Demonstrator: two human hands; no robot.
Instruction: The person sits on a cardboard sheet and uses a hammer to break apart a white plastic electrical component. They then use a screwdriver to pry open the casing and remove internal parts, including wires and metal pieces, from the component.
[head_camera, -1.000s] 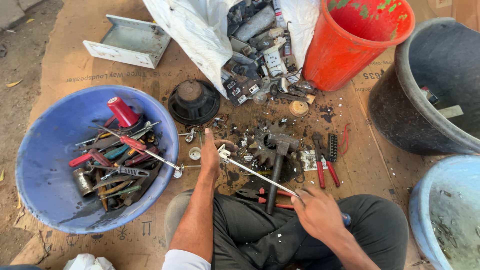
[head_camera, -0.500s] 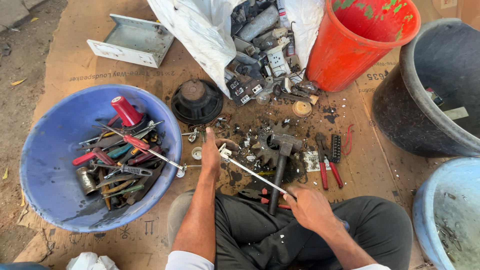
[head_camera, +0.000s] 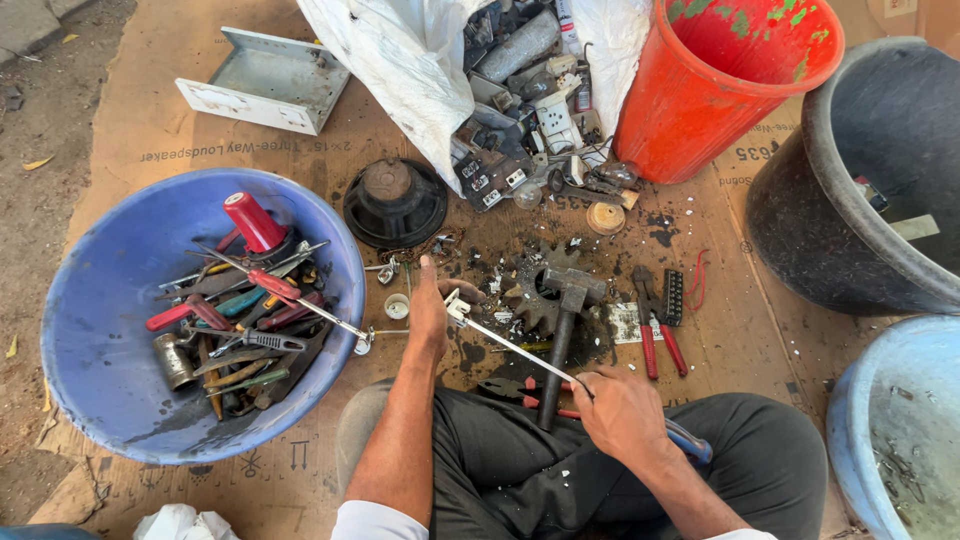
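The fingers (head_camera: 615, 385) of the right hand (head_camera: 625, 415) are curled tight around the blue handle of a long screwdriver (head_camera: 520, 350). Its thin shaft slants up and left, and the tip touches a small white part (head_camera: 456, 307). The left hand (head_camera: 430, 315) is nearer, pressing that part down on the cardboard (head_camera: 150, 140), fingers together.

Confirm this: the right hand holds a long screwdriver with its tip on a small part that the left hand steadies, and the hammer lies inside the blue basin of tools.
One thing is wrong. The head view shows the hammer lying on the cardboard between the two hands, not in the blue basin. The right hand does hold the screwdriver, its tip at the small part by the left hand.
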